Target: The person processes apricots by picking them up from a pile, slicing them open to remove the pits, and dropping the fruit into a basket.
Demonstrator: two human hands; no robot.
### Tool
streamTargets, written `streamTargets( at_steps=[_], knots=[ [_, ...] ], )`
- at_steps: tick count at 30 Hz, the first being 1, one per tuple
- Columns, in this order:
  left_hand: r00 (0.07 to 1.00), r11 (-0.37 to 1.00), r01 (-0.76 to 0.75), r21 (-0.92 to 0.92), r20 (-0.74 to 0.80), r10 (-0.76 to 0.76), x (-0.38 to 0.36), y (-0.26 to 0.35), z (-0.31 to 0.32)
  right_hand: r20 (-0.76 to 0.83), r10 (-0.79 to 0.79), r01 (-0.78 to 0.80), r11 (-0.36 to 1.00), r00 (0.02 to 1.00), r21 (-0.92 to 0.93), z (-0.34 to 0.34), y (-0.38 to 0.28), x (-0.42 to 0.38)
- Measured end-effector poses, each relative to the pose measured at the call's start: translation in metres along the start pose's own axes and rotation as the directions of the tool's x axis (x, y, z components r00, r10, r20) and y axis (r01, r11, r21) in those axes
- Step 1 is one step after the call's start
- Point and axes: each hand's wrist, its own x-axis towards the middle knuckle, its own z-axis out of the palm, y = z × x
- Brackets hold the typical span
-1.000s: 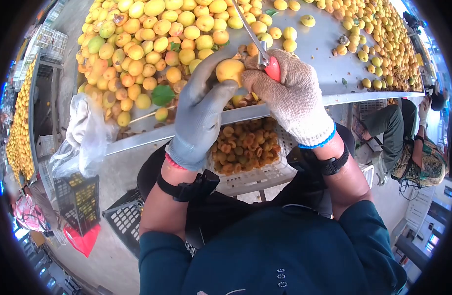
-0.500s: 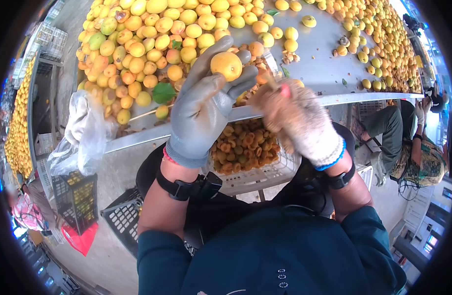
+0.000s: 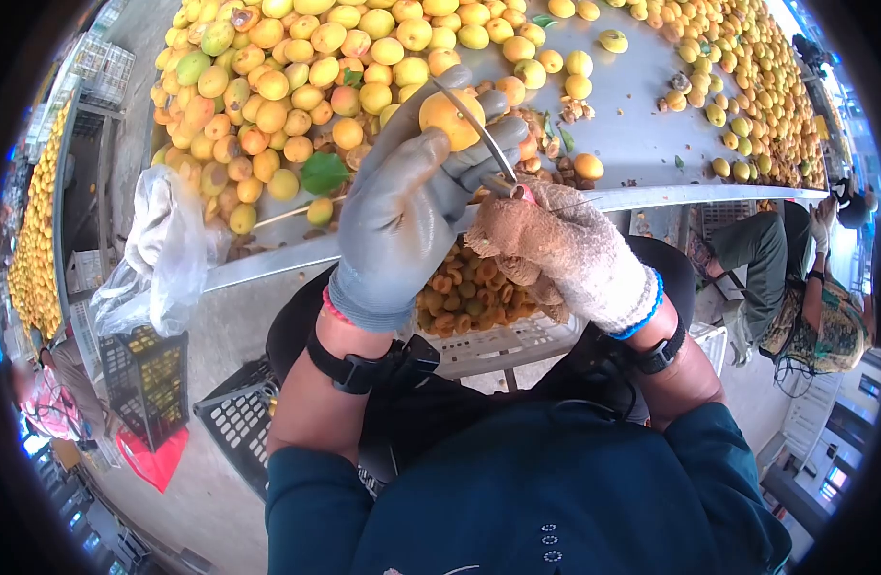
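Note:
My left hand (image 3: pixel 393 216), in a grey coated glove, holds a yellow-orange fruit (image 3: pixel 451 121) between thumb and fingers above the metal table's front edge. My right hand (image 3: pixel 565 240), in a stained knitted glove, is closed around the handle of a curved knife (image 3: pixel 479 125). The blade lies across the right side of the fruit. Many similar fruits (image 3: pixel 287 86) are piled on the table behind my left hand. Below both hands, a white crate (image 3: pixel 503 347) holds opened fruit pieces (image 3: pixel 469 292), partly hidden by my right hand.
A clear plastic bag (image 3: pixel 158 254) hangs at the table's left front. Black crates (image 3: pixel 145 383) stand on the floor at left. Another fruit pile (image 3: pixel 747 77) covers the table's right part. A person (image 3: pixel 805 297) sits at the right; another person (image 3: pixel 57 402) is at far left.
My right hand has moved slightly left and down, and the knife, blurred before, now shows against the fruit. My left hand still holds the fruit, shifted slightly right.

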Motion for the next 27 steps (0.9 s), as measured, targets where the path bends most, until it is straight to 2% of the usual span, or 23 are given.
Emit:
streamTargets(
  at_steps=[2, 7, 9, 12, 15, 18, 21, 22, 24, 25, 26, 27],
  knots=[
    [0.999, 0.999, -0.018, 0.037, -0.033, 0.019, -0.002, -0.001, 0.004, 0.007, 0.03, -0.03, 0.999, 1.0, 0.013, 0.0, -0.004, -0.003],
    [0.997, 0.998, -0.042, 0.039, -0.07, 0.044, -0.002, -0.003, 0.012, 0.009, -0.025, 0.024, 0.998, 1.0, 0.064, 0.0, 0.01, -0.001],
    [0.996, 0.998, -0.053, 0.034, -0.075, 0.056, -0.001, -0.008, 0.009, 0.078, 0.064, -0.065, 0.998, 0.995, 0.014, -0.008, 0.005, 0.002],
    [0.992, 0.989, -0.01, 0.149, -0.124, 0.029, -0.001, -0.005, 0.009, 0.031, 0.0, 0.003, 0.995, 1.0, -0.096, -0.008, 0.005, 0.007],
    [0.999, 0.944, -0.044, 0.327, -0.009, 0.05, -0.002, 0.006, 0.006, 0.028, 0.125, -0.124, 0.992, 0.992, -0.018, -0.003, -0.006, 0.005],
    [0.995, 0.942, -0.091, 0.322, -0.018, 0.103, -0.003, 0.005, 0.008, -0.003, 0.328, -0.328, 0.944, 0.945, 0.027, 0.013, -0.027, -0.003],
    [0.988, 1.0, 0.021, -0.015, -0.153, -0.023, -0.005, -0.013, 0.011, -0.037, 0.068, -0.069, 0.998, 0.997, -0.013, 0.018, 0.004, 0.014],
    [0.986, 0.998, 0.008, 0.062, -0.169, 0.003, -0.004, -0.012, 0.009, -0.042, -0.013, 0.013, 1.0, 0.999, -0.018, 0.017, 0.009, 0.02],
    [0.979, 0.977, -0.005, 0.215, -0.196, 0.048, -0.002, -0.008, 0.003, 0.003, 0.085, -0.085, 0.996, 0.996, 0.016, 0.01, 0.002, 0.018],
    [0.989, 0.932, 0.006, 0.362, -0.138, 0.047, -0.001, 0.0, 0.002, 0.022, 0.111, -0.112, 0.993, 0.994, 0.031, 0.009, -0.005, 0.015],
    [0.994, 0.93, -0.014, 0.368, -0.098, 0.054, -0.001, 0.004, 0.002, 0.041, 0.138, -0.139, 0.989, 0.99, 0.042, 0.007, -0.013, 0.011],
    [0.996, 0.926, -0.036, 0.375, -0.058, 0.063, 0.0, 0.007, 0.002, 0.132, 0.186, -0.197, 0.978, 0.974, 0.073, 0.006, -0.02, 0.007]
  ],
)
